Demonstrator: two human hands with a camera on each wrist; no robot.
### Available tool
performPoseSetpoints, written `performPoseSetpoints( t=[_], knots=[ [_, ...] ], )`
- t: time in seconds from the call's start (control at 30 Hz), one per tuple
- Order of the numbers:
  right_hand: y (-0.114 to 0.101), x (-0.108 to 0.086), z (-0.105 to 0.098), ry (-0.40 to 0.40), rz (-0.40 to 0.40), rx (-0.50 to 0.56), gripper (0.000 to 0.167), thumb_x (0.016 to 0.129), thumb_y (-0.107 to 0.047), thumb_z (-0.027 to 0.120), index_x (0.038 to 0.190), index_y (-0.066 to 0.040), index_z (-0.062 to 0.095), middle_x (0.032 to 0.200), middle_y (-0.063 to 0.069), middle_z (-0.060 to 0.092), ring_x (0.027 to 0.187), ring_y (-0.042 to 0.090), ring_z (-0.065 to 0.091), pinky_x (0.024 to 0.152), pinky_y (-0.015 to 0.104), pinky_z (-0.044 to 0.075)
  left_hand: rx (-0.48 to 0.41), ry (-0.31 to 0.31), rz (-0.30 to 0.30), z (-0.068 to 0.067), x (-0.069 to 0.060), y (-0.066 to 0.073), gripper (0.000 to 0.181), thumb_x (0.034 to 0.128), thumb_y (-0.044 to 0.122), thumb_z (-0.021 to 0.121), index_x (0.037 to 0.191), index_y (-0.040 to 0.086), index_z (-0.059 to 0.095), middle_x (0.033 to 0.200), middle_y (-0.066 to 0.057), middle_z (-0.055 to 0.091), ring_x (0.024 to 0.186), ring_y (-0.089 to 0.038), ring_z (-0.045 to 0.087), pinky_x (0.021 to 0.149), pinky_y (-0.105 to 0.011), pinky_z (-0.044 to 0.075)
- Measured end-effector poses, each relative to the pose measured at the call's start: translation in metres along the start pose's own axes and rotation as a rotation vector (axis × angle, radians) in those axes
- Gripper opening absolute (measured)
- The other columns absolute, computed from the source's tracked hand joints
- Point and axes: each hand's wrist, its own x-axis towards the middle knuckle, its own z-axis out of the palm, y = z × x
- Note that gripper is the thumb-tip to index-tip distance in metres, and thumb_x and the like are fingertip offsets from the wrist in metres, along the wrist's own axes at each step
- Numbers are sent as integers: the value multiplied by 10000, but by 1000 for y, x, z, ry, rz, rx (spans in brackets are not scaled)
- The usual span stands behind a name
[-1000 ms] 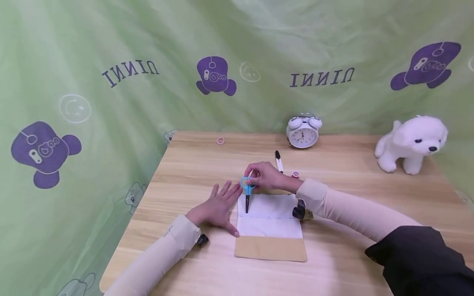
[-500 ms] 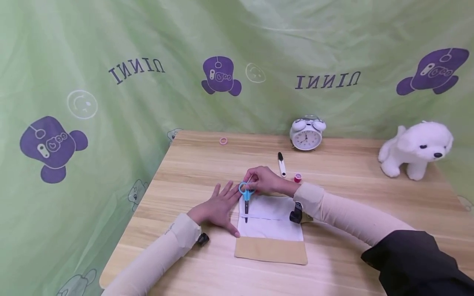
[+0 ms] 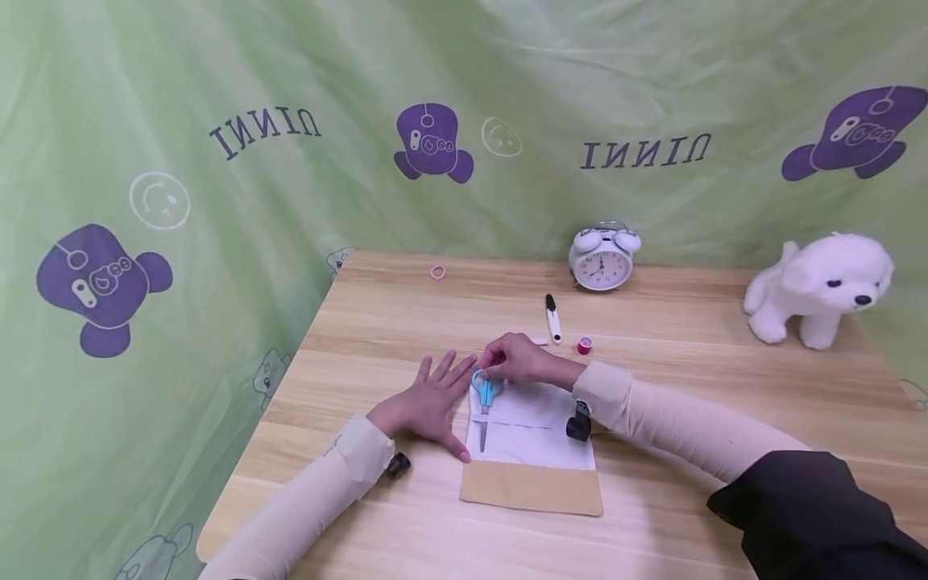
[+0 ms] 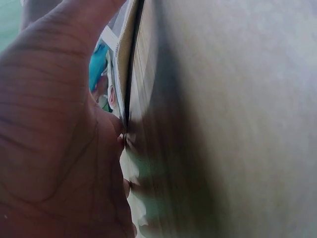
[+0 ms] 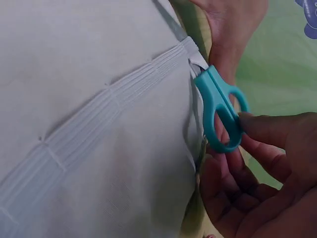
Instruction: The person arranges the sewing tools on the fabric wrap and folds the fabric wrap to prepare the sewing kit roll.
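A tan pouch (image 3: 532, 489) lies opened flat, its white lining (image 3: 544, 447) facing up. Across the lining runs a white stitched elastic band (image 5: 114, 94). My right hand (image 3: 518, 360) pinches one handle loop of small blue scissors (image 3: 488, 392) between thumb and fingers. In the right wrist view, the blades of the scissors (image 5: 218, 99) pass beneath the band's end, and a tip shows beyond it. My left hand (image 3: 428, 404) is spread along the pouch's left edge, its thumb touching near the tan flap. The left wrist view shows mostly palm and pouch edge.
Behind the pouch on the wooden table (image 3: 362, 322) lie a white tool with a black tip (image 3: 554, 322), a red thread spool (image 3: 584, 345) and a small pink piece (image 3: 540, 341). Farther back are a pink ring (image 3: 438, 272), an alarm clock (image 3: 603, 262) and a plush dog (image 3: 819, 290).
The scissors have moved toward the front of the table, their blades now running under the band and out past it. My left hand stays in place.
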Motion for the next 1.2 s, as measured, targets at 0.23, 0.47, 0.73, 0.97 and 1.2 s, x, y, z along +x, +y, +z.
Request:
performPoseSetpoints(
  t=[0.23,0.47,0.73,0.97,1.2],
  knots=[
    [2,0,9,-43,-8,-38,70,876,-127,758,817,-96,740,719,-27,708,548,37,529,510,175,437,-3,-4,9,-1,0,-1,1464,595,872,698,1620,119,-27,1714,-42,-88,1566,-381,-133,1196,-703,-56],
    [0,-2,11,-39,-1,-56,81,878,-136,762,804,-113,741,723,-32,701,583,48,526,539,177,419,-16,-24,2,0,0,0,1463,598,883,682,1618,131,-49,1709,-33,-116,1561,-376,-158,1191,-701,-81],
    [-2,-1,14,-24,0,-105,89,891,-170,758,806,-146,750,726,-43,706,630,55,536,609,179,405,-24,-37,-14,-5,1,4,1459,603,862,703,1617,114,-32,1707,-42,-118,1557,-375,-167,1184,-702,-102],
    [-4,-2,16,15,-38,-204,117,872,-196,774,762,-155,770,675,-53,714,569,26,511,574,171,394,-7,-23,-11,-4,1,5,1476,592,867,704,1615,83,-17,1709,-60,-83,1561,-382,-143,1181,-720,-73],
    [-4,-4,20,-13,-37,-182,95,864,-198,777,785,-149,798,682,-49,737,577,12,523,588,161,401,-17,-23,-8,-5,0,5,1472,591,861,711,1615,79,0,1709,-50,-88,1563,-384,-136,1175,-730,-70]
  ],
)
